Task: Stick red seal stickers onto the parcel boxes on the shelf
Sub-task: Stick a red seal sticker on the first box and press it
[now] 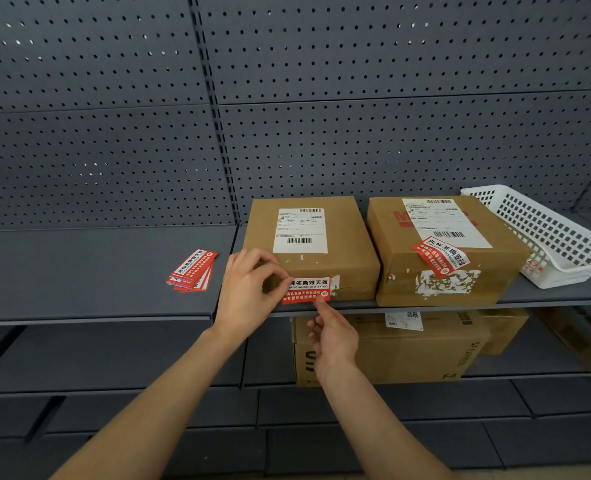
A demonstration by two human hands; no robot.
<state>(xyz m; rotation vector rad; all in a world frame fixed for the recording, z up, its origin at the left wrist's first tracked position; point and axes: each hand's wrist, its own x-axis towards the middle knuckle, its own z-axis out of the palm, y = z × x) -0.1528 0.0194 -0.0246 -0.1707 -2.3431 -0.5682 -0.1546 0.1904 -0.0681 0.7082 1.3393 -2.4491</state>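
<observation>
Two brown parcel boxes stand side by side on the grey shelf (96, 271). The left box (342, 244) has a white shipping label on top. A red and white seal sticker (308, 291) lies over its front top edge. My left hand (249, 289) pinches the sticker's left end. My right hand (332, 334) touches its lower right corner from below with thumb and finger. The right box (488, 265) carries a shipping label and a red seal sticker (441, 256) stuck across its top front edge. A small stack of red seal stickers (192, 271) lies on the shelf left of my hands.
A white plastic mesh basket (560, 237) sits at the right end of the shelf, beside the right box. On the lower shelf stand more cardboard boxes (408, 355). A grey pegboard wall (287, 98) backs the shelves.
</observation>
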